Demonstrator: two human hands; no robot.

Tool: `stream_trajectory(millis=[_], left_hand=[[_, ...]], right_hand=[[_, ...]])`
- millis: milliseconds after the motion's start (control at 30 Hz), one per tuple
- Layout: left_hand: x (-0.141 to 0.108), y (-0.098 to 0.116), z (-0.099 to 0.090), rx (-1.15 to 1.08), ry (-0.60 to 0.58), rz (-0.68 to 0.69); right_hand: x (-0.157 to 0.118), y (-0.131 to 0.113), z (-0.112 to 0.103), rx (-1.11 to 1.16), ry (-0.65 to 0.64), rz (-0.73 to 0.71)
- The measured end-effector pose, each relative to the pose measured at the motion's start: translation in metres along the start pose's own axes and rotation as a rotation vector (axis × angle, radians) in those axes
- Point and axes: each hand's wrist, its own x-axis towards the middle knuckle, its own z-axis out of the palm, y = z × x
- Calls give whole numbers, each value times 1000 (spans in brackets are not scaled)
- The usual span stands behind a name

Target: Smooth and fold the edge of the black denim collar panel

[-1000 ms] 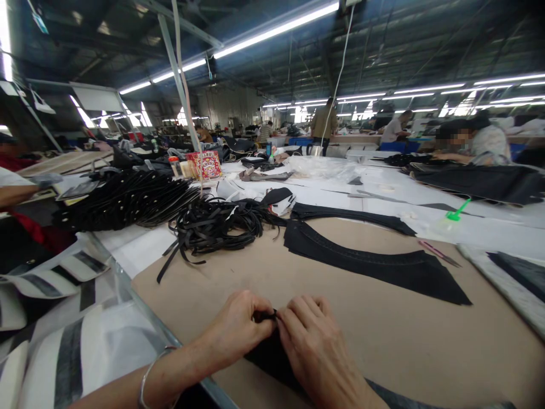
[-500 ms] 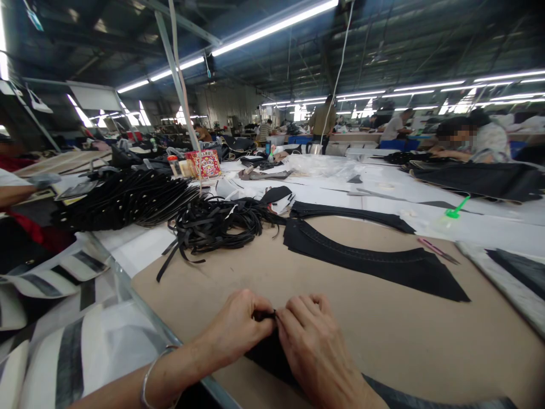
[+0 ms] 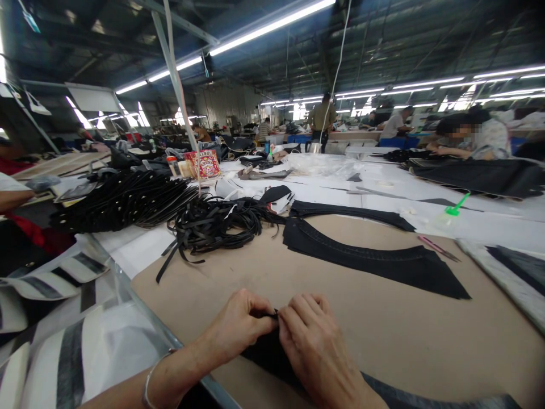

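A long black fabric piece (image 3: 272,353) lies near the front edge of the brown board, and its curved end shows at the lower right. My left hand (image 3: 238,325) pinches the upper edge of this piece between thumb and bent fingers. Close beside it, my right hand (image 3: 313,341) is closed on the same edge, fingertips almost touching those of the left. The exact grip under the fingers is hidden. Beyond my hands rests a stack of curved black fabric pieces (image 3: 370,258), with a tangle of thin black strips (image 3: 217,224) to its left.
Pink-handled thread snips (image 3: 438,248) lie at the board's right. A clear bottle with a green spout (image 3: 456,207) stands behind them. A pile of black studded pieces (image 3: 123,199) is at the left. A co-worker (image 3: 472,136) bends over the table at the right.
Both hands stay at the fabric edge. My left hand has shifted very slightly, its fingers closer to the right hand's fingertips.
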Motion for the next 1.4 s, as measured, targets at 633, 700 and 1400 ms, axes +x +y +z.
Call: stream_trajectory(millis=[633, 700, 1400], left_hand=[[4, 1, -24, -198, -93, -25], [4, 2, -24, -161, -83, -6], [-6, 14, -25, -43, -57, 55]], right_hand=[[3, 28, -26, 830, -269, 621], [3, 24, -20, 810, -328, 586], [5, 10, -5, 763, -321, 568]])
